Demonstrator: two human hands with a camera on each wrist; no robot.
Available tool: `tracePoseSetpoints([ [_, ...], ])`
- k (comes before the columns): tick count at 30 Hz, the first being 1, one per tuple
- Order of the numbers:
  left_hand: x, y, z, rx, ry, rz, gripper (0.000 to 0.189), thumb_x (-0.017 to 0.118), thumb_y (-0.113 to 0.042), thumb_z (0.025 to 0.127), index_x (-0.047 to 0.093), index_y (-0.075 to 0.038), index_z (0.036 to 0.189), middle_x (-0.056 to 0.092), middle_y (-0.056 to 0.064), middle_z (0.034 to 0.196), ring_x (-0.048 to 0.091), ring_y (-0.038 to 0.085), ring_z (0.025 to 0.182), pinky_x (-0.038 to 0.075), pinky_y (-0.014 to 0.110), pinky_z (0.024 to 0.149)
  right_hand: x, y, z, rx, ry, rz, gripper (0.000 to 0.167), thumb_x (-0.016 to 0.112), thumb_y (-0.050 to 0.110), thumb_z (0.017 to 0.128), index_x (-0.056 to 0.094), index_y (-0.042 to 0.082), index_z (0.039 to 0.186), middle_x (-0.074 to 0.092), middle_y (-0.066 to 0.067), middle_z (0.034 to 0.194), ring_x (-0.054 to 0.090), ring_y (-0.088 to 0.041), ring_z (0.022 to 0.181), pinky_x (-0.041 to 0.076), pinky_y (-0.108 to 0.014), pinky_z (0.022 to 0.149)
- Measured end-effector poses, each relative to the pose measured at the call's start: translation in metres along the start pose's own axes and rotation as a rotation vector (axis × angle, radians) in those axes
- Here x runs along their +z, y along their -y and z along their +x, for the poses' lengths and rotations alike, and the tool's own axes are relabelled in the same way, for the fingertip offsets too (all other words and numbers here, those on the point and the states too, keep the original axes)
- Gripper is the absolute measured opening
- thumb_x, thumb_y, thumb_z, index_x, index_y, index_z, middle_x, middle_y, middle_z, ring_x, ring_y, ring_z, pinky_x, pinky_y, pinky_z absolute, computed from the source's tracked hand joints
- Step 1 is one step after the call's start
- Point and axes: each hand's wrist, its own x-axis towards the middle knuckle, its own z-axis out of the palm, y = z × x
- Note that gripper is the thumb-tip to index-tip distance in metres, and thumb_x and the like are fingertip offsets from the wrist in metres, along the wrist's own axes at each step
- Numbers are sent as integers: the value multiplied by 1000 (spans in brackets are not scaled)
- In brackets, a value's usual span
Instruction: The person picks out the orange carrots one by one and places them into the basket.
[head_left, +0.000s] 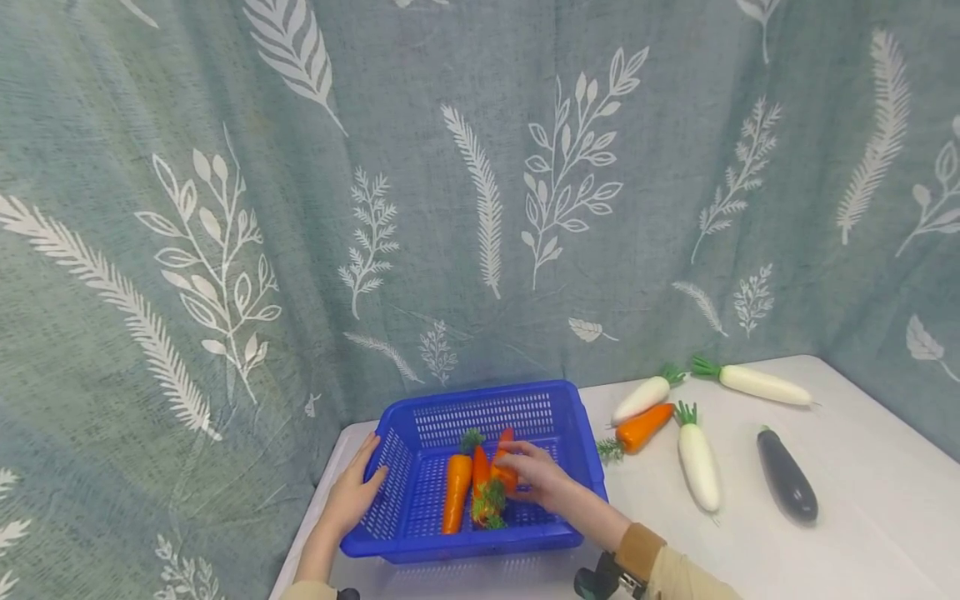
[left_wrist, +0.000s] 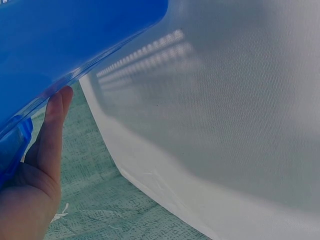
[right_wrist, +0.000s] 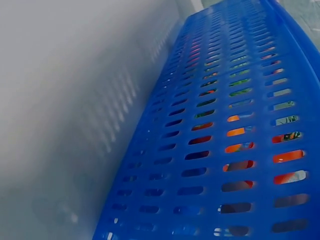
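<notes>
A blue slotted basket [head_left: 465, 547] stands on the table with three orange carrots inside. My left hand [head_left: 352, 492] holds its left rim, thumb over the inner side and fingers along the outside. In the left wrist view the fingers [left_wrist: 50, 135] lie straight against the rim's underside. My right hand [head_left: 536, 475] reaches in over the right side, its bent fingers around the rightmost carrot [head_left: 507, 479]. Beside that lie a middle carrot [head_left: 481, 467] and a left carrot [head_left: 457, 492]. From the right wrist, the basket's wall [right_wrist: 215, 125] hides the hand; orange bits show through the slots.
Right of the basket on the white table [head_left: 750, 558] lie another carrot [head_left: 643, 429], three white radishes, one of them upright in view [head_left: 699, 467], and a dark eggplant [head_left: 786, 475]. A leaf-patterned curtain [head_left: 465, 208] hangs behind the table and along its left.
</notes>
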Motion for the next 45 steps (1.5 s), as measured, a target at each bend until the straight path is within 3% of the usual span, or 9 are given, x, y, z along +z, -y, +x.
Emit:
tracePoseSetpoints([
  [6, -1, 0, 0, 1, 2, 2, 54, 48, -8, 100, 29, 9, 148, 20, 28, 156, 20, 48, 141, 19, 62, 112, 1, -2, -1, 22, 30, -41, 41, 62, 10, 91, 52, -6, 128, 59, -20, 114, 59, -36, 101, 50, -56, 92],
  [15, -1, 2, 1, -3, 8, 14, 54, 48, -9, 100, 29, 9, 148, 20, 28, 156, 21, 48, 141, 19, 62, 112, 3, -6, -1, 54, 50, -95, 40, 62, 7, 90, 53, -7, 127, 60, -19, 109, 60, -31, 94, 53, -52, 88],
  [29, -2, 0, -1, -7, 15, 21, 55, 48, -10, 101, 28, 8, 149, 19, 27, 156, 21, 48, 140, 21, 64, 111, 5, -6, -2, 90, -4, -212, 43, 64, 0, 86, 53, -5, 126, 58, -20, 109, 54, -37, 101, 52, -55, 86],
  [37, -2, 0, 0, 0, 13, 19, 55, 47, -10, 100, 28, 8, 148, 19, 27, 156, 21, 48, 140, 20, 63, 111, 4, -7, -2, 105, -59, -200, 38, 69, 0, 83, 52, -6, 117, 58, -21, 103, 57, -36, 96, 52, -55, 85],
  [45, 0, 0, 3, 7, 15, 7, 55, 48, -9, 100, 28, 9, 148, 19, 28, 156, 21, 48, 141, 19, 62, 112, 0, -5, -3, 122, -88, -224, 33, 65, -3, 82, 54, -7, 113, 54, -19, 98, 53, -32, 88, 55, -47, 79],
])
